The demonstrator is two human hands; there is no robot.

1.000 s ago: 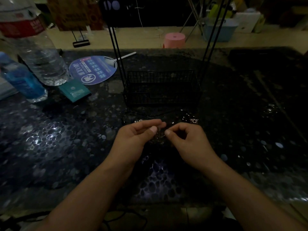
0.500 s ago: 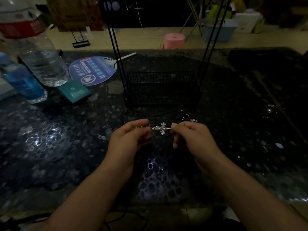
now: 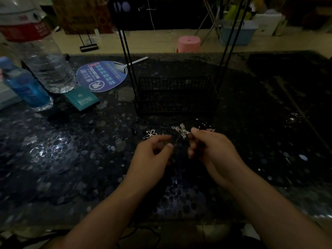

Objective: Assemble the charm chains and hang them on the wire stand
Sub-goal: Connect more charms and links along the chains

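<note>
Right hand: we find the right hand (image 3: 212, 148) pinching the cross charm (image 3: 181, 130) at its lower end, raised clear of the table, we judge to expose its loop.
Left hand: the left hand (image 3: 152, 155) pinches a thin dark cord (image 3: 177, 141) towards the charm, apparently for threading.
Spare charm: a flower charm (image 3: 150, 134) lies on the table, just beyond the left hand.
Wire stand: the wire stand (image 3: 175, 94) stands behind the hands, near; we see nothing hung on the part in view.
Surface: dark pebble-patterned table (image 3: 71, 159), glossy.
Room: dim; a water bottle (image 3: 45, 60), fan (image 3: 102, 76) and pink stool (image 3: 189, 44) beyond.

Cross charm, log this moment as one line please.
cross charm: pinched by right hand | left hand: pinching thin cord | wire stand: nothing visibly hung
</note>
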